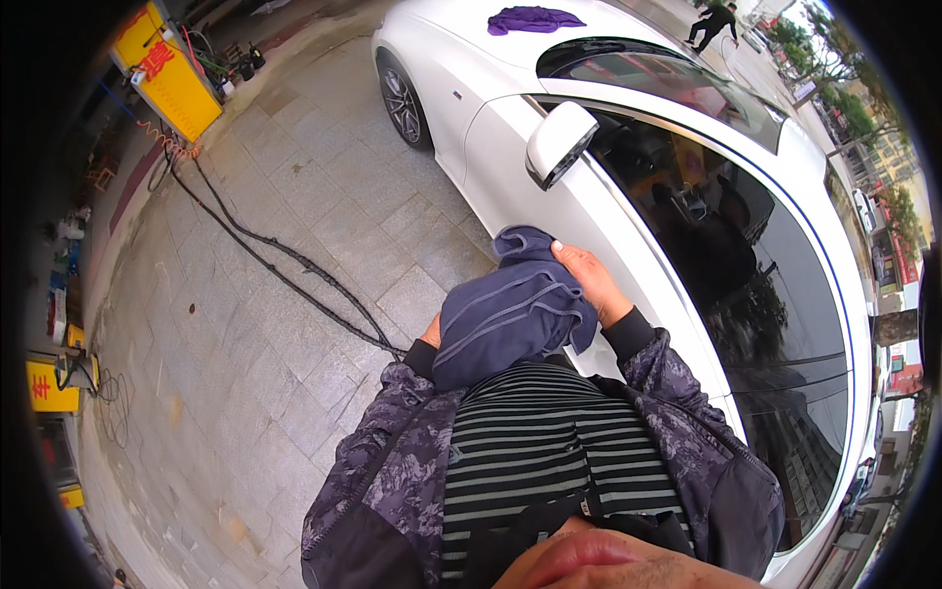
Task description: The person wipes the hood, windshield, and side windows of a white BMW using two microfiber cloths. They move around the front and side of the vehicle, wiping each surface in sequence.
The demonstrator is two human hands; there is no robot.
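Observation:
My right hand (591,278) grips one side of a folded dark blue-grey cloth (504,313), its thumb lying on top. At the cloth's other side is my left hand (432,331), mostly hidden beneath it; the fingers' grip does not show, but the cloth rests against that hand. Both are in front of my striped shirt. Close beyond my right hand stands a white car (515,154), with its side mirror (561,145) above the cloth in the view. A purple cloth (533,20) lies crumpled on the car's hood.
Black hoses (272,250) run over the grey paving (353,191) at the left. A yellow cabinet (168,73) with a coiled orange hose stands at the upper left. Another person (714,27) in dark clothes stands beyond the car, near a thin hose.

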